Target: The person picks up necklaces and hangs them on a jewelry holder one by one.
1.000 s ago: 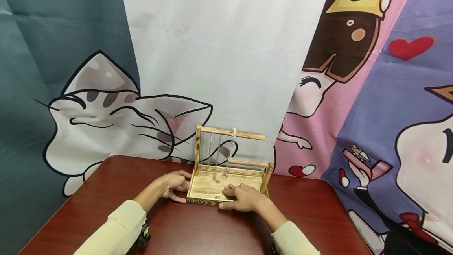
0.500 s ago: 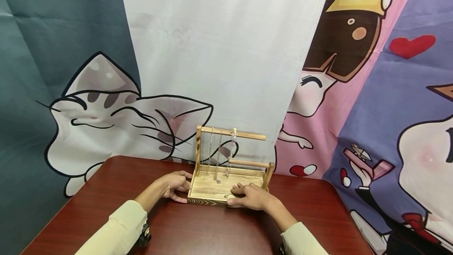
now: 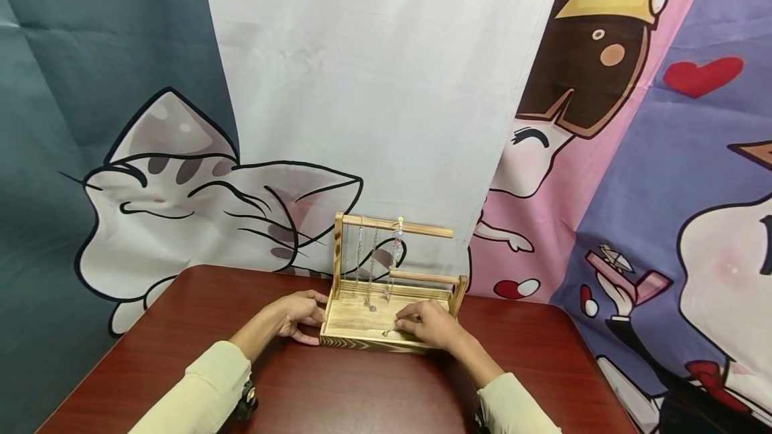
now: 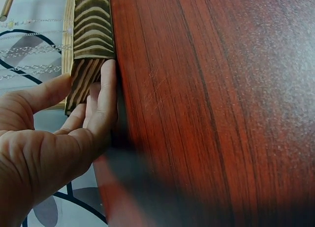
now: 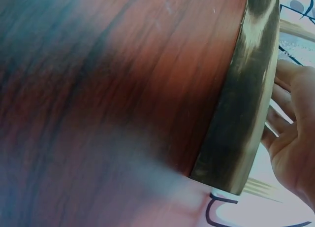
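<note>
A wooden jewelry stand (image 3: 356, 319) sits on the table, with a shallow tray, a tall upper bar and a shorter lower bar. My left hand (image 3: 298, 317) grips the tray's left end; in the left wrist view its thumb is at the upper edge and its fingers lie along the end wall. My right hand (image 3: 427, 324) is over the tray's right front, thumb and fingertips pinched together at a thin necklace. The necklace's small pendant (image 3: 386, 333) lies on the tray floor just left of the fingertips. In the right wrist view the front wall (image 5: 238, 99) hides the fingertips.
Several chain necklaces (image 3: 370, 266) hang from the upper bar (image 3: 422, 230), one with a round pendant (image 3: 372, 308) down near the tray floor. The lower bar (image 3: 425, 278) and its right post (image 3: 458, 297) stand behind the right hand. A printed cloth (image 3: 386, 86) hangs behind the table (image 3: 338, 394).
My right hand and the small pendant have shifted right along the tray. The right hand has since risen a little off the front edge, its fingers drawn together. The left hand stays put.
</note>
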